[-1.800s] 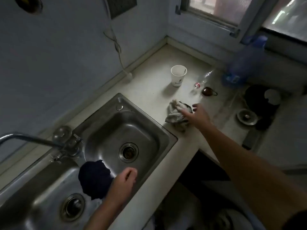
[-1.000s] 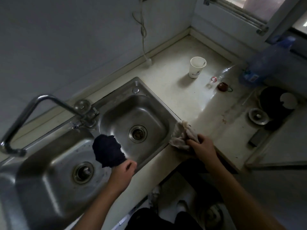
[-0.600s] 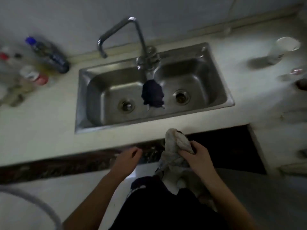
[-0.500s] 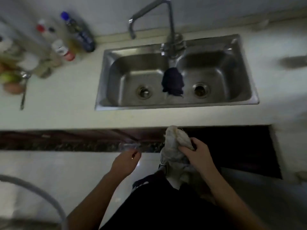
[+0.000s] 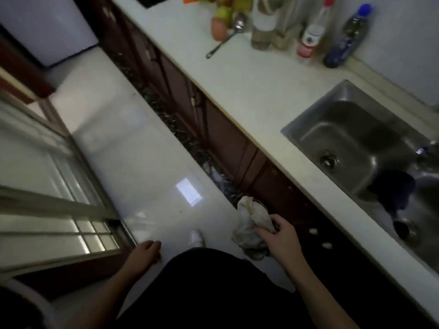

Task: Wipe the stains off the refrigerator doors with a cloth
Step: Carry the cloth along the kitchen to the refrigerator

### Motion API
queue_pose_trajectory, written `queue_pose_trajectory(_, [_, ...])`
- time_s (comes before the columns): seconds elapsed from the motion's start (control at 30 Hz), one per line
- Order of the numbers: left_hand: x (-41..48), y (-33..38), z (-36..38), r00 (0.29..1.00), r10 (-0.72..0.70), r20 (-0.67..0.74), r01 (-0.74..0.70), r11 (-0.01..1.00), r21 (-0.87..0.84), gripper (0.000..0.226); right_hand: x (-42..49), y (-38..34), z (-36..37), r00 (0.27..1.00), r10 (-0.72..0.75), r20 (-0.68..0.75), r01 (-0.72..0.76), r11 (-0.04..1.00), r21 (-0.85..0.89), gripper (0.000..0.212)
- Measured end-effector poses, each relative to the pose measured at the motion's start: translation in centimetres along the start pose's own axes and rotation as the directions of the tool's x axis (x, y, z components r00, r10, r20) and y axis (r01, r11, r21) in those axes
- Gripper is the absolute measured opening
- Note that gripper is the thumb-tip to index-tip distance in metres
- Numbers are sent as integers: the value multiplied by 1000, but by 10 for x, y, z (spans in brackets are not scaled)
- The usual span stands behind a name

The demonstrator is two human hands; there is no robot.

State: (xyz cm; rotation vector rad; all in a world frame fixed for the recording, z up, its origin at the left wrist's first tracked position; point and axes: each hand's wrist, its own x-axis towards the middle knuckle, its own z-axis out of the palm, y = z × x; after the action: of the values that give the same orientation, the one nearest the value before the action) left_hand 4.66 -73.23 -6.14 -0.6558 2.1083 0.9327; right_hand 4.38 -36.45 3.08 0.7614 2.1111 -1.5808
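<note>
Grey cloth (image 5: pixel 251 224) under right hand (image 5: pixel 280 241) fingers

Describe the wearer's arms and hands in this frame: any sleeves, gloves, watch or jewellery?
Both forearms are bare as far as the frame shows, with no sleeve in view. The left hand and right hand wear no gloves, and no watch, bracelet or ring shows, though the picture is dim and slightly blurred. Below them are dark clothing and a white shoe.

The right hand (image 5: pixel 281 241) grips a crumpled pale cloth (image 5: pixel 251 224) over the floor (image 5: pixel 147 162), beside the counter (image 5: pixel 249 86); the left hand (image 5: pixel 145 254) hangs empty, fingers curled.
</note>
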Motion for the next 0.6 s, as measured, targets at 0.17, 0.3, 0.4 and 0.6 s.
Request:
queue_pose_trajectory(0.17, [22, -23, -48, 997, -73, -39, 66, 987, -149, 32, 43, -51, 66, 996, -45, 74, 52, 994, -99, 10])
queue_pose_trajectory(0.3, [46, -12, -84, 996, -85, -41, 79, 988, -131, 35, 76, -89, 104, 995, -67, 73, 75, 991, -110, 12])
queue_pose_trajectory(0.4, [76, -10, -109, 996, -76, -38, 66, 971, -230, 47, 105, -118, 126, 993, -69, 96, 83, 986, -142, 12])
queue_pose_trajectory(0.6, [106, 11, -154, 984, -118, -133, 67, 938, -339, 26, 180, -185, 169, 979, -80, 186, 117, 974, -194, 17])
